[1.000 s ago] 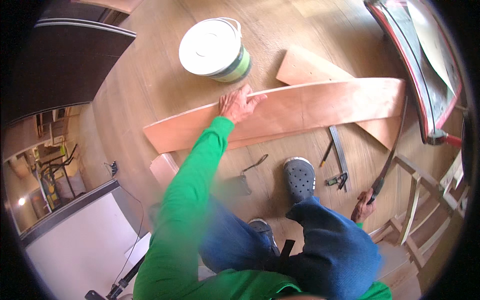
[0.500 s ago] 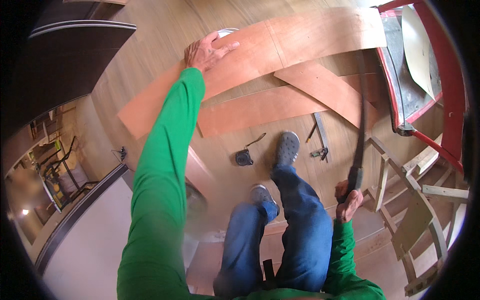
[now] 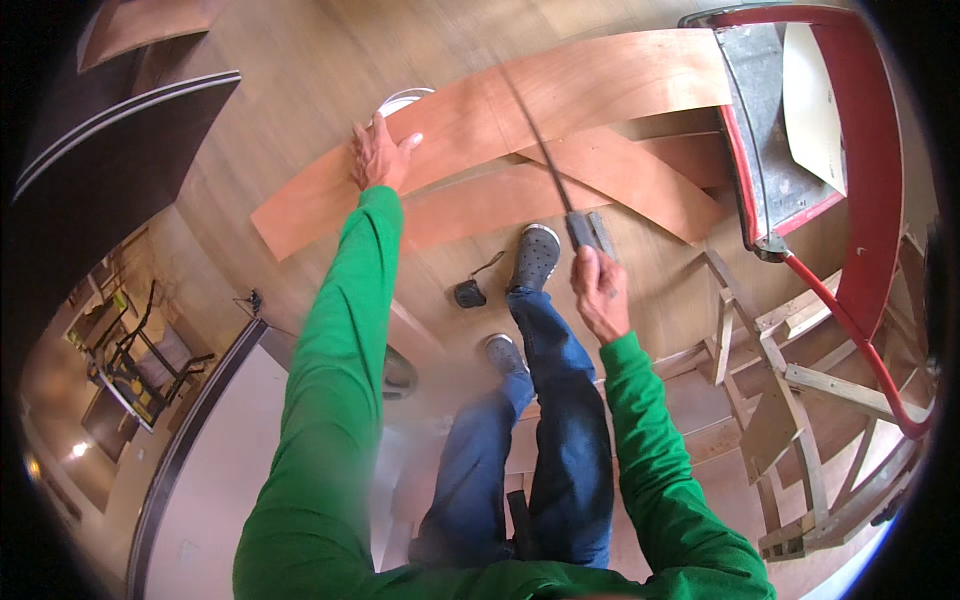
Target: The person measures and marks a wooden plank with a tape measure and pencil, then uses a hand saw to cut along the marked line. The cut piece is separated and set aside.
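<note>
A long reddish plywood strip [image 3: 630, 75] lies across the far side, its right end against a red-rimmed metal tray. My left hand [image 3: 383, 158] presses on its left part, fingers spread. Below the strip's left half, a white bucket [image 3: 405, 100] shows partly. My right hand [image 3: 602, 292] is closed round the dark handle of a handsaw [image 3: 543, 148]. The thin, blurred blade points away and to the left, crossing over the strip near its middle; whether it touches the wood I cannot tell.
More plywood pieces [image 3: 630, 175] lie under the strip. A tape measure [image 3: 468, 293] sits on the floor by my shoes. At right stand the red-framed metal tray [image 3: 745, 150] and a wooden frame [image 3: 790, 400]. Dark panels [image 3: 120, 150] stand at left.
My right hand has swung the handsaw forward and left, from beside the strip's right end to across its middle. My left hand stays on the strip. The view has shifted slightly.
</note>
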`<state>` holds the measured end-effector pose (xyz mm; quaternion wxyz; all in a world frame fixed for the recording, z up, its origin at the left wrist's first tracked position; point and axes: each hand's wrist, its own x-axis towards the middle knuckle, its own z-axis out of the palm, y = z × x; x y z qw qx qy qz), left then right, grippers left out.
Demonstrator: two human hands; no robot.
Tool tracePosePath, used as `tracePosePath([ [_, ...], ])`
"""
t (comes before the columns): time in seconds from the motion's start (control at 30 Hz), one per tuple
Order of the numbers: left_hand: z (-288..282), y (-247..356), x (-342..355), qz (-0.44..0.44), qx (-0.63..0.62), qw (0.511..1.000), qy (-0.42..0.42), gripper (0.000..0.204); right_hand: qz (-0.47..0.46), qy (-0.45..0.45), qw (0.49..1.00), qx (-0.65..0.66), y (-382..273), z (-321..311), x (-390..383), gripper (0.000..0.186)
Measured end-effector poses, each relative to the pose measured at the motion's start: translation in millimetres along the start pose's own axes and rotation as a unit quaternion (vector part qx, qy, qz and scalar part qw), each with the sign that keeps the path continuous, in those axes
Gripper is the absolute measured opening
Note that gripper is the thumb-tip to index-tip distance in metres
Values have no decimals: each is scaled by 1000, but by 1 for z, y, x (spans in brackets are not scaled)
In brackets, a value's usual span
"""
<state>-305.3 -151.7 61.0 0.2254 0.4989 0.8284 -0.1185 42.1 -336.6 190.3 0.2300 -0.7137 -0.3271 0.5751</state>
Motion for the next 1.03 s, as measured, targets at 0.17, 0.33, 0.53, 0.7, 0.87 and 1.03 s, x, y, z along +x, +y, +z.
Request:
tracePosePath([
  [0.17,-7,11,8,-2,0,998,-55,106,11,7,990,-143,-28,15,28,69],
  [0.33,-26,47,1,42,11,997,-69,85,217,-40,943,250,-49,11,26,71],
  [0.53,-65,65,15,181,-30,960,-214,54,309,-74,860,398,-61,2,33,71],
  [0.7,-87,64,38,215,-66,961,-162,43,259,-5,918,301,-77,12,25,65],
  [0.87,-81,65,58,210,-19,968,-134,39,219,4,964,151,-78,23,21,71],
  [1.03,-65,64,63,298,38,951,-75,44,85,44,992,-81,-54,47,9,67],
])
